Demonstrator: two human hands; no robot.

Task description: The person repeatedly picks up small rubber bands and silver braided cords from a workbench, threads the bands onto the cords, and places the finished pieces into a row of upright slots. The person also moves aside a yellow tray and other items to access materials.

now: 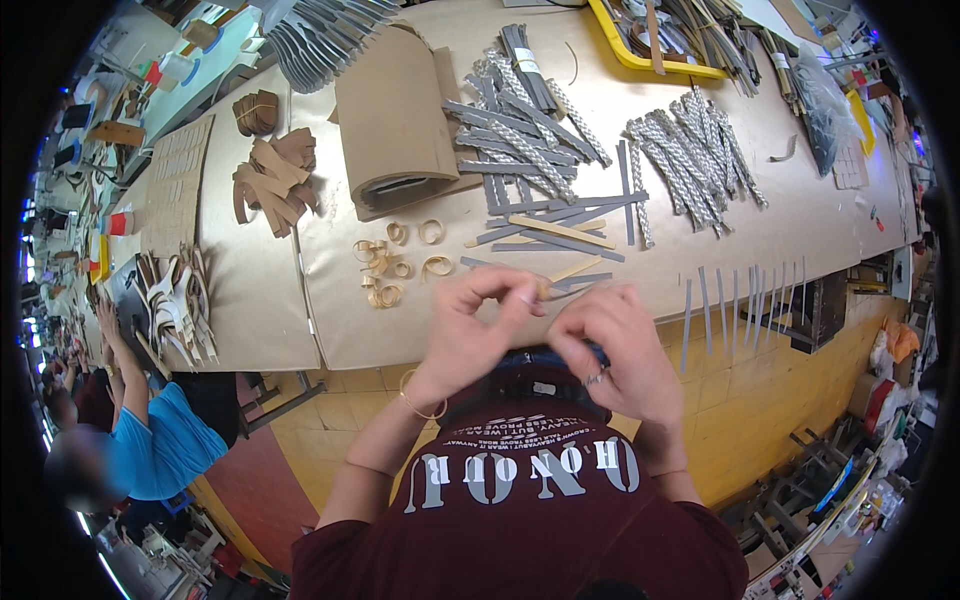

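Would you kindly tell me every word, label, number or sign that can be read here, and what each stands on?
Dark red shirt: large pale capitals and smaller lines, partly legible; I won't copy the wording.
White patch at the waist: too small to read.
White band around the grey bundle: any print is too small to read.

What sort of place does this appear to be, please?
It looks like a craft workshop or small factory: piled grey-and-white braided strips, heaped flat brown strips, and a blue-shirted co-worker at left.
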